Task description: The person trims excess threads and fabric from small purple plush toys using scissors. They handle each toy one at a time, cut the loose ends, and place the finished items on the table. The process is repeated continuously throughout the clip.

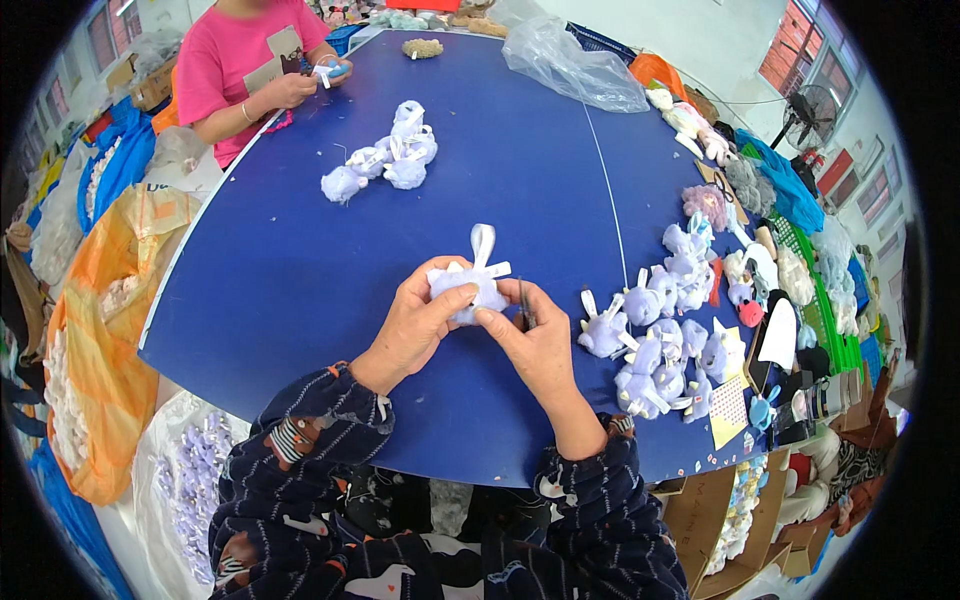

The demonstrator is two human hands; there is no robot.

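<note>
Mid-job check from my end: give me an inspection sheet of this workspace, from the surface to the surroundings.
Surface: blue table; a pale line crosses its right part, seam or string unclear.
Job's things: lavender plush piece with a white ribbon loop; similar pieces in a small group farther off and a larger pile at right.
Clutter: clear plastic bag at the far edge; yellow card beside the pile.
Hands: left hand pinches the piece; right hand thumbs it and holds a dark tool.
Cables: nothing seen for certain.
Surroundings: co-worker in pink, far left; orange sack, left; fan, far right.
</note>
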